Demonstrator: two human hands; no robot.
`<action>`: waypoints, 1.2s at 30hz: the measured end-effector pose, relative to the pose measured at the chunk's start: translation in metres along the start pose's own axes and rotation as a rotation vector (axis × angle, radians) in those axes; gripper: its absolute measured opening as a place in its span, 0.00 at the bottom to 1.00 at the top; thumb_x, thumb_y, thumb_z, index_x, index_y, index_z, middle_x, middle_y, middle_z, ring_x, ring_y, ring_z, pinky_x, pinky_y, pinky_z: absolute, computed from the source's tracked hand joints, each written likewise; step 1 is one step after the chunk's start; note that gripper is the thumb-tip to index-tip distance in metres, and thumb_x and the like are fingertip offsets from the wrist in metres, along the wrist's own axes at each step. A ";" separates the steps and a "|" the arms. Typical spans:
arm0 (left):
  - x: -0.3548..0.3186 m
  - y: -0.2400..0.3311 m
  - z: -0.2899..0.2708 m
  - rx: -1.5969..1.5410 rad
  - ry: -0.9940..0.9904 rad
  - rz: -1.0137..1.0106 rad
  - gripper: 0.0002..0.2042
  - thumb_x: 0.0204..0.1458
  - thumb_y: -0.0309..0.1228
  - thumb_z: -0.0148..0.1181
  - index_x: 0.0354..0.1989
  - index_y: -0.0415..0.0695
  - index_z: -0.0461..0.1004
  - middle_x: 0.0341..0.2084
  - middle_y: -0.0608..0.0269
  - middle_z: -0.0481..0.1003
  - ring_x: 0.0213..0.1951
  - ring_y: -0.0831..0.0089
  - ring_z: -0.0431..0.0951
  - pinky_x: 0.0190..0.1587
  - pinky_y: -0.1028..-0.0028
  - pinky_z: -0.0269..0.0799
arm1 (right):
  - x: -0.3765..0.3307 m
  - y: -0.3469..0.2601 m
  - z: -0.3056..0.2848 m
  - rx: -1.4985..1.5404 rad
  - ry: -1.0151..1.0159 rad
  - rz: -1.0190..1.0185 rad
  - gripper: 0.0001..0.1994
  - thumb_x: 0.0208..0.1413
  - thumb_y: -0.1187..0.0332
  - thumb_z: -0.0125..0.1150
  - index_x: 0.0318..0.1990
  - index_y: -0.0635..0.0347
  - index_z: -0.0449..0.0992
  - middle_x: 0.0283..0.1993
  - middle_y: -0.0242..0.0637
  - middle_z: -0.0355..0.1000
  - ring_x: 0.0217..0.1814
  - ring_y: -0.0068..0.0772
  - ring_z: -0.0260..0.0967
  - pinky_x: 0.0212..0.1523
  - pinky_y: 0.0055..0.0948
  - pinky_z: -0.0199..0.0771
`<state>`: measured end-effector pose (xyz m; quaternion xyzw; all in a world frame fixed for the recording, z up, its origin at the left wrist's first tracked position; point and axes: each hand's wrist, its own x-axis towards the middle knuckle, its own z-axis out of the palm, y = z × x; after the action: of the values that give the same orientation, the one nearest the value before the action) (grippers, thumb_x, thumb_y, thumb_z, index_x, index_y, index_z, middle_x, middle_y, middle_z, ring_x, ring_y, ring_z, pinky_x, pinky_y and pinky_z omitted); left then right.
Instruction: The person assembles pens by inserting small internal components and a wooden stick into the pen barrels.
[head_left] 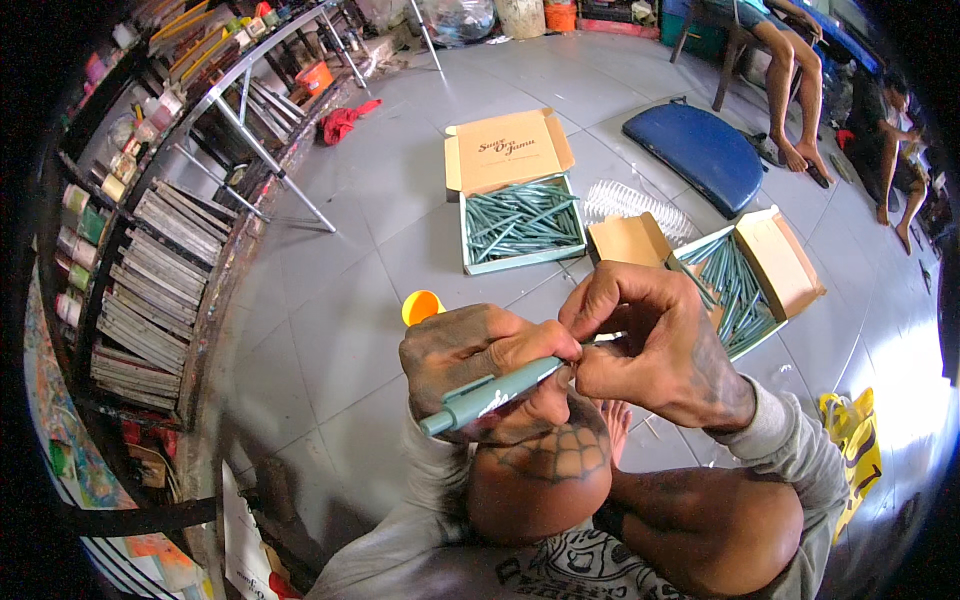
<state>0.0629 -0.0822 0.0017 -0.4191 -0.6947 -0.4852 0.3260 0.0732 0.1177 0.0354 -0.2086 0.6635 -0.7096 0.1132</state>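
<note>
A grey-green pen (490,398) slants across my left hand (465,350), whose fingers are wrapped round its barrel. Its push-button end points down to the left, and the clip shows along the side. My right hand (660,350) pinches thumb and fingers together at the pen's other end; what lies between those fingertips is hidden. Beyond my hands, an open cardboard box (525,265) is filled with loose green pens (520,215). A second open box (785,260), partly covered by my right hand, holds more green pens (738,290).
A yellow cup (421,307) stands behind my left hand. White spiral coils (635,208) and a blue cushioned seat (695,155) lie near the boxes. Shelves with stacked frames (150,290) line the left. Another person's legs (795,95) are at far right. A yellow bag (850,450) lies right.
</note>
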 end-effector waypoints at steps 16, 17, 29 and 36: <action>-0.014 0.009 0.012 -0.207 0.175 -0.360 0.06 0.45 0.23 0.62 0.29 0.32 0.76 0.22 0.58 0.74 0.20 0.75 0.74 0.22 0.78 0.68 | -0.011 -0.002 -0.005 -0.071 0.088 -0.111 0.08 0.53 0.75 0.66 0.38 0.70 0.77 0.38 0.39 0.78 0.44 0.27 0.78 0.49 0.30 0.80; -0.013 0.010 0.011 -0.199 0.164 -0.359 0.06 0.45 0.23 0.62 0.29 0.32 0.76 0.23 0.57 0.74 0.20 0.75 0.74 0.22 0.77 0.69 | -0.010 -0.002 -0.003 -0.091 0.089 -0.156 0.08 0.52 0.75 0.66 0.38 0.69 0.78 0.37 0.39 0.78 0.43 0.27 0.78 0.48 0.29 0.80; -0.012 0.017 0.026 -0.383 0.353 -0.471 0.07 0.46 0.20 0.65 0.34 0.31 0.79 0.27 0.58 0.78 0.25 0.81 0.75 0.26 0.83 0.66 | -0.008 -0.003 -0.004 -0.782 0.152 -0.732 0.09 0.43 0.76 0.67 0.34 0.65 0.76 0.42 0.45 0.76 0.36 0.39 0.78 0.35 0.32 0.79; -0.009 0.022 0.025 -0.427 0.363 -0.480 0.07 0.48 0.16 0.63 0.36 0.29 0.78 0.29 0.53 0.79 0.28 0.76 0.79 0.29 0.81 0.72 | -0.004 -0.003 -0.018 -1.224 0.103 -1.135 0.19 0.31 0.68 0.61 0.36 0.67 0.78 0.40 0.45 0.73 0.34 0.38 0.75 0.28 0.30 0.76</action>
<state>0.0852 -0.0571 -0.0049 -0.2101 -0.5870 -0.7485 0.2261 0.0690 0.1363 0.0371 -0.5031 0.7303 -0.1816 -0.4250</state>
